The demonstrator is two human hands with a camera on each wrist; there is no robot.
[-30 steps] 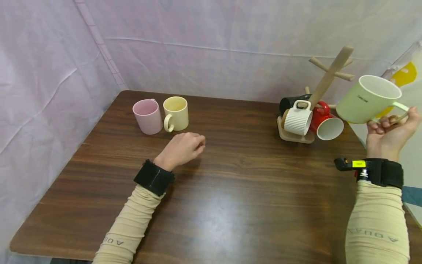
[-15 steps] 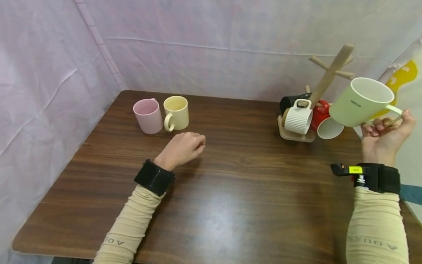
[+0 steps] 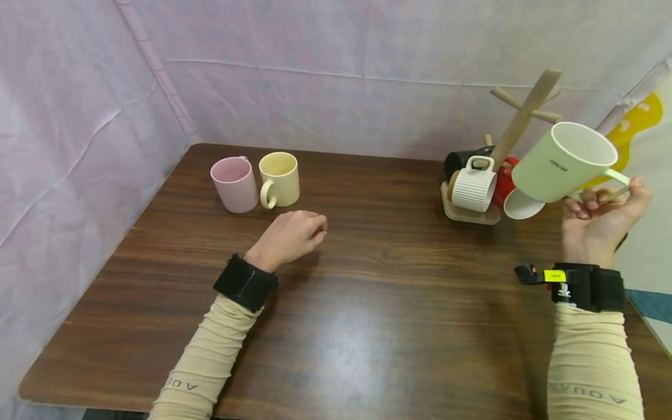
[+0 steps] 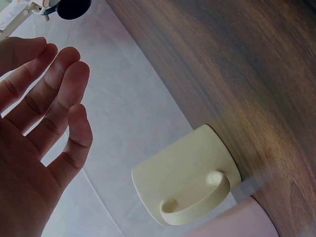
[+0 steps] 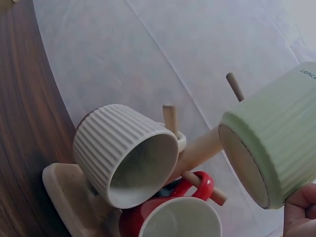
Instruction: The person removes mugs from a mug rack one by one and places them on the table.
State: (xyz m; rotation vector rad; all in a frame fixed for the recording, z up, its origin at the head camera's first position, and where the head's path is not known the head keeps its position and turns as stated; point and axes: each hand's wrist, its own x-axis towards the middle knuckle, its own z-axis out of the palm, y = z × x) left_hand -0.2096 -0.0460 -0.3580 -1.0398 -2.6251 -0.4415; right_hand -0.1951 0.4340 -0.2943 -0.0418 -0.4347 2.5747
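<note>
My right hand pinches the handle of a pale green mug, holding it in the air, rim up and tilted. In the head view this mug overlaps the red mug, hiding part of it. The wooden mug tree stands just left of it, and its upper pegs carry nothing. A white ribbed mug, the red mug and a black mug hang on its lower pegs. My left hand rests over the table with loosely curled fingers, holding nothing, near a yellow mug.
A pink mug stands upright left of the yellow one at the back of the brown wooden table. Pale cloth hangs behind. Beyond the table's right side is a yellow shape.
My right hand has carried the green mug leftward, closer to the mug tree, so it covers more of the red mug. My left hand has stayed still.
</note>
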